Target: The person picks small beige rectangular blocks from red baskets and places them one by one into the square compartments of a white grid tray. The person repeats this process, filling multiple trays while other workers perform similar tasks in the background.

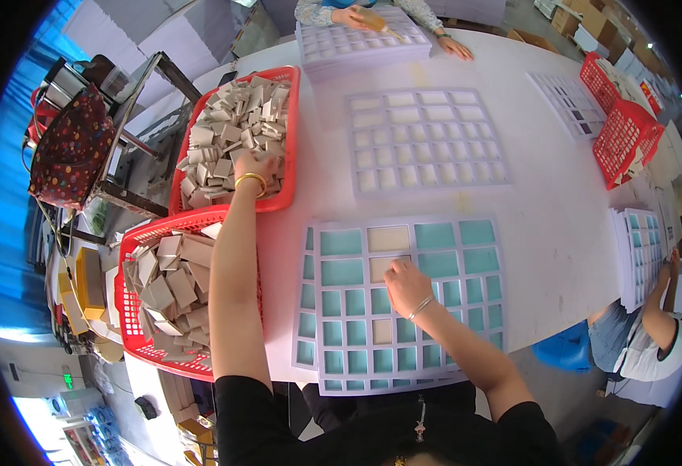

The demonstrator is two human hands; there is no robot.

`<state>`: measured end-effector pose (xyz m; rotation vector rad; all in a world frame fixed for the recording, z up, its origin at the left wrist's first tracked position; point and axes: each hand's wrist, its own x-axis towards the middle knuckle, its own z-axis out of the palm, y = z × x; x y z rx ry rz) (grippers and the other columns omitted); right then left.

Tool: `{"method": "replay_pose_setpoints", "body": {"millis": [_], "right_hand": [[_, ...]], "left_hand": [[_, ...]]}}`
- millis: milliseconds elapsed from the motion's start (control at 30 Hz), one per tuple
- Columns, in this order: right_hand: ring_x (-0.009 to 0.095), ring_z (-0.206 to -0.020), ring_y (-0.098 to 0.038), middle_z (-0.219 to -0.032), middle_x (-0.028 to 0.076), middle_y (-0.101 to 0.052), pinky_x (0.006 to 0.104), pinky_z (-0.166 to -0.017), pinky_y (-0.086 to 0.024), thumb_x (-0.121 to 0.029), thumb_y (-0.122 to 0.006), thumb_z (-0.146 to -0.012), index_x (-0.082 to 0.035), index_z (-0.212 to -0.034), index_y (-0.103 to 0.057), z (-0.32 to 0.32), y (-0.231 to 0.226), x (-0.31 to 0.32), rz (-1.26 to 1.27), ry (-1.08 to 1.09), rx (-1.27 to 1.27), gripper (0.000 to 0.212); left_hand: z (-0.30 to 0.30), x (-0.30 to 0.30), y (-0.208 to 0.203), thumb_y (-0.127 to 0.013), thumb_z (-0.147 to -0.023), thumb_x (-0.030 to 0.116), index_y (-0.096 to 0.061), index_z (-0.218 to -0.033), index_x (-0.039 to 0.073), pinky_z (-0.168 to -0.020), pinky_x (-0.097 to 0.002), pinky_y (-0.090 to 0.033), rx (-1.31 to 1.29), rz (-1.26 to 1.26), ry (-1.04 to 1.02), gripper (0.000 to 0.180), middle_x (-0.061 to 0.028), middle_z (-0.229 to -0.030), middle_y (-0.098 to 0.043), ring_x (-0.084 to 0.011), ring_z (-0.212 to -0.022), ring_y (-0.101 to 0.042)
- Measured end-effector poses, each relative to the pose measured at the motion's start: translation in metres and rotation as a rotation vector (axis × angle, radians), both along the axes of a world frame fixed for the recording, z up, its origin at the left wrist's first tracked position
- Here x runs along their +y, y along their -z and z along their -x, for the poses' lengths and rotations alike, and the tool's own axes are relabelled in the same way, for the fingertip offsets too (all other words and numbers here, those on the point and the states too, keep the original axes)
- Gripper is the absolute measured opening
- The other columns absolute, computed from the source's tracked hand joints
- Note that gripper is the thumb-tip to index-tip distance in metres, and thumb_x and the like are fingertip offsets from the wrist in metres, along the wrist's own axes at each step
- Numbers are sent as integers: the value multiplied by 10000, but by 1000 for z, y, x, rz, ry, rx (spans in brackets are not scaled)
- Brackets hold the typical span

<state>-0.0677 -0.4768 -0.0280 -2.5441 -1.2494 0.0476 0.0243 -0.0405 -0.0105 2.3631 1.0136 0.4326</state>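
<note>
My left hand (256,168), with a gold bangle at the wrist, is down among small beige tiles (224,128) in the far red basket (293,101). Its fingers are curled; what they hold is hidden among the tiles. My right hand (408,286) is closed, fingertips down on a beige tile (379,272) in the second row of a white compartment tray (315,268). Most of this tray's compartments show a turquoise bottom. Another beige tile (387,238) fills the compartment above, and a smaller one (382,332) lies lower down. The tray rests on another like it.
A nearer red basket (129,311) holds larger beige tiles. Beyond my tray lies a white grid frame (428,141). Across the table, a person's hand (350,17) holds a bottle over stacked frames (364,50). Red baskets (627,144) and another person's tray stack (636,256) are at right.
</note>
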Motion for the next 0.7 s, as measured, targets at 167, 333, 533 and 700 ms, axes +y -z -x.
{"method": "replay_pose_setpoints", "body": {"millis": [167,333,533,700], "right_hand": [[249,-861,-589,-915,90,-583,384,-698,-526,-103,-621,-751,-65,-820,-654,-11,1,-4,8,-18,95,86],[241,-894,-627,-997,117,-624,383,-710,-510,-226,-638,-841,-81,-1112,-590,-44,-4,-19,-230,-11,479,311],[140,-861,-648,-997,70,-588,232,-600,-484,-83,-596,-893,-53,-1233,-510,-27,-68,-33,-923,-14,1233,352],[93,-633,-611,-983,85,-603,203,-470,-421,-85,-658,-841,-13,-1108,-533,-7,-58,-46,-866,178,1196,304]], "left_hand": [[8,-48,-62,-701,-849,249,-503,-1239,47,-467,-241,-491,-494,690,106,482,-66,-958,-648,-134,-766,-652],[54,-162,-93,-637,-906,199,-520,-1155,138,-424,-199,-446,-355,1115,593,281,-27,-920,-645,-132,-652,-647],[119,-276,-56,-634,-908,202,-493,-1069,135,-404,-191,-410,-165,1178,667,224,-21,-875,-633,-121,-647,-637],[150,-314,-31,-638,-902,241,-487,-1078,90,-425,-219,-396,-273,1296,543,276,-48,-898,-636,-131,-688,-645]]}}
